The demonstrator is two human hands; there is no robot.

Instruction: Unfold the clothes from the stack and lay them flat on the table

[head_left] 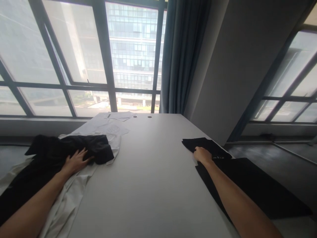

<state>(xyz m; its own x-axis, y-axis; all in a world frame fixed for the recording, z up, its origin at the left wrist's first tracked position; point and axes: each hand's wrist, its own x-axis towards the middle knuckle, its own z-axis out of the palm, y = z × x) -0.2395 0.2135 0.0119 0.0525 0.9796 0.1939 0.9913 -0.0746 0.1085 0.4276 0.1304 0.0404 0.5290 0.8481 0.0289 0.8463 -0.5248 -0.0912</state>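
At the left, my left hand [76, 161] lies with its fingers spread on a crumpled black garment [95, 148]. Under that garment is white cloth [76, 188], which drapes along the table's left edge. Over on the right side, my right hand [203, 154] has its fingers closed at the near edge of a folded black garment [206, 144]. A few small pale marks show on that garment beside my wrist. Just nearer to me, a larger flat piece of black cloth [257, 185] lies partly under my right forearm and reaches past the table's right edge.
The white table [141, 172] stretches away towards the windows. Several paper sheets [119, 115] lie at its far left, near two round holes in the tabletop. A blue-grey curtain [179, 56] and a grey pillar [223, 72] stand beyond its far right corner.
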